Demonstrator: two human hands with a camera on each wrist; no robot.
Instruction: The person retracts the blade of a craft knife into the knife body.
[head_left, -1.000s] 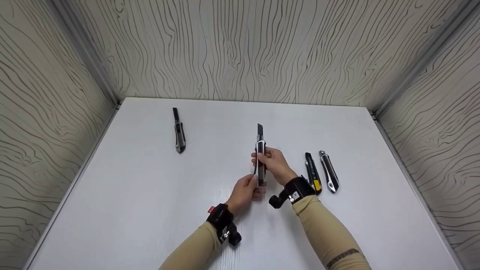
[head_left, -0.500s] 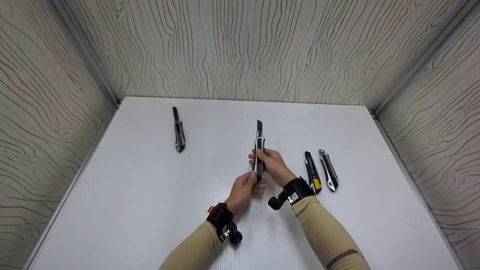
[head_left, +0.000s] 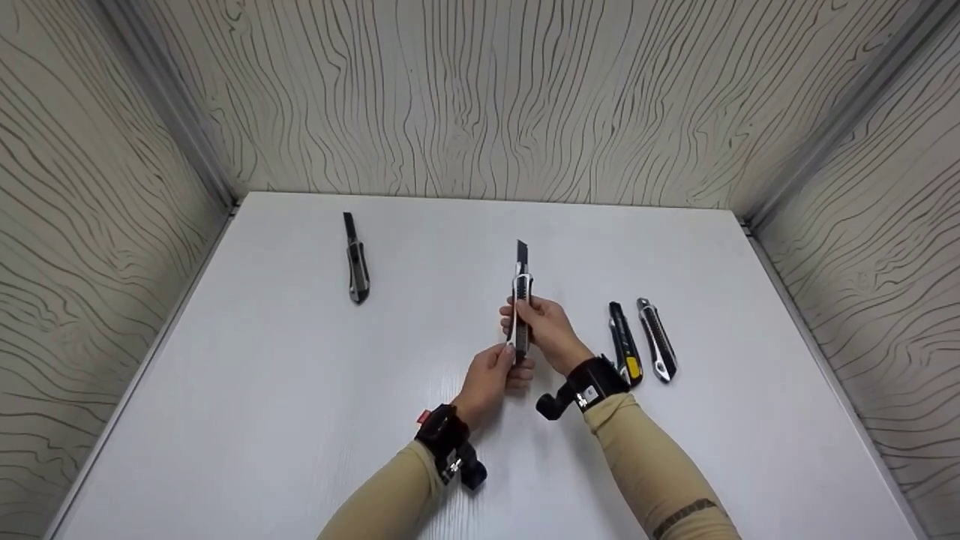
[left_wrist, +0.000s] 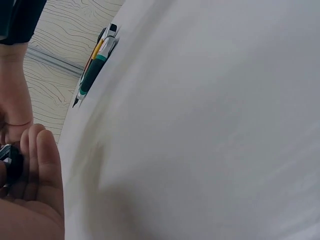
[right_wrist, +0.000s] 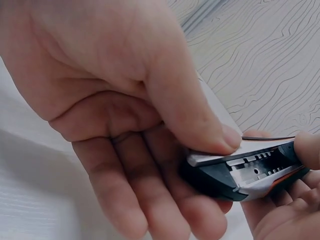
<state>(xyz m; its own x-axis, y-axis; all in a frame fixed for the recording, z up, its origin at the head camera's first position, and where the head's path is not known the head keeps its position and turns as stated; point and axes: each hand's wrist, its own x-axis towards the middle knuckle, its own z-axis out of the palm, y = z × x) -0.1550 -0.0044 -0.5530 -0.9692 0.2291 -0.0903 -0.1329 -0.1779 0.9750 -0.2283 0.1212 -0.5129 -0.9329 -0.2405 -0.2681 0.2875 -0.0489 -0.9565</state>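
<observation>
Above the middle of the table, both hands hold a silver and black utility knife (head_left: 521,281), its dark blade out and pointing away from me. My left hand (head_left: 486,377) pinches the rear end between thumb and fingers; in the right wrist view that thumb presses the knife's edge. My right hand (head_left: 551,330) grips the middle of the handle, thumb lying on its top face. The right wrist view shows the knife's slotted handle (right_wrist: 260,172) between the two hands. In the left wrist view only the knife's dark end (left_wrist: 12,162) shows, against the left fingers (left_wrist: 49,157).
On the white table (head_left: 300,420), another utility knife (head_left: 357,262) with its blade out lies at the far left. A black and yellow utility knife (head_left: 625,343) and a silver and black one (head_left: 658,340) lie side by side right of my hands. Patterned walls (head_left: 465,97) enclose the table.
The hands and the knife have shifted slightly away from me. Both grips look the same, and the blade stays out about as far. The knives on the table have not moved.
</observation>
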